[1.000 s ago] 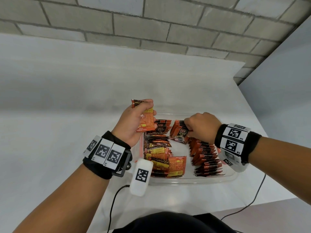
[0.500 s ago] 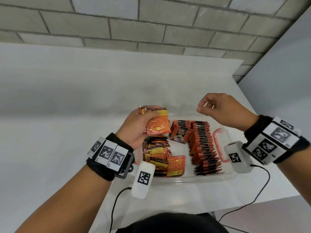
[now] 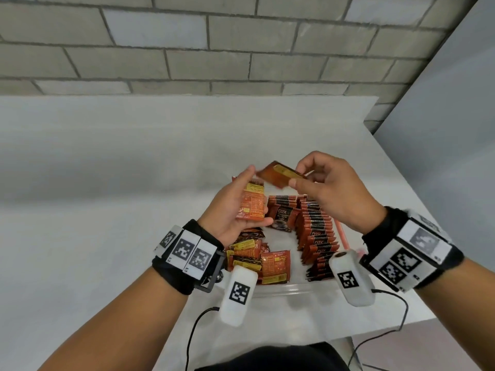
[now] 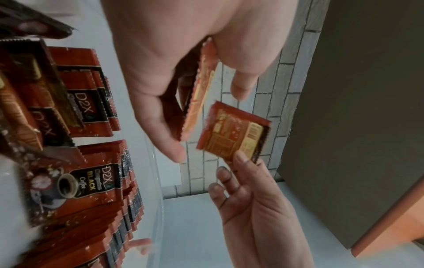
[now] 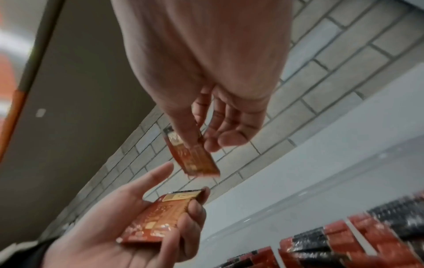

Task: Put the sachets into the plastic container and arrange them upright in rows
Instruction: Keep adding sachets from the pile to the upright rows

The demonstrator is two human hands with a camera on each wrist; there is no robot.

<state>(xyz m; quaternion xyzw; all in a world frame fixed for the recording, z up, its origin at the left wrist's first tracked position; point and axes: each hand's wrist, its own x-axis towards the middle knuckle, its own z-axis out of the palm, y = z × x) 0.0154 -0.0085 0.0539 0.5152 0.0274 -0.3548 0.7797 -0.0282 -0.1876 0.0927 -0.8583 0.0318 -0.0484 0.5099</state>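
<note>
My left hand (image 3: 256, 192) holds a small stack of orange sachets (image 3: 251, 203) above the far left part of the clear plastic container (image 3: 284, 290). Just to the right, my right hand (image 3: 296, 177) pinches a single sachet (image 3: 280, 174) by one end, tilted, close to the stack but apart from it. The left wrist view shows that single sachet (image 4: 231, 133) beyond the stack (image 4: 199, 94). In the right wrist view it is blurred (image 5: 195, 157) above the stack (image 5: 164, 218). A long upright row of sachets (image 3: 316, 232) fills the container's right side. A loose pile (image 3: 247, 254) lies at its left.
The container stands near the front right corner of a white table (image 3: 107, 183), with a pink handle (image 3: 340, 232) on its right end. A brick wall (image 3: 214, 44) runs behind, a grey panel (image 3: 442, 143) stands to the right, and black cables (image 3: 388, 330) trail over the table's front edge.
My right hand left the upright row, rose to meet the left hand and now pinches one sachet from its stack. The left hand lifted its stack a little and turned it.
</note>
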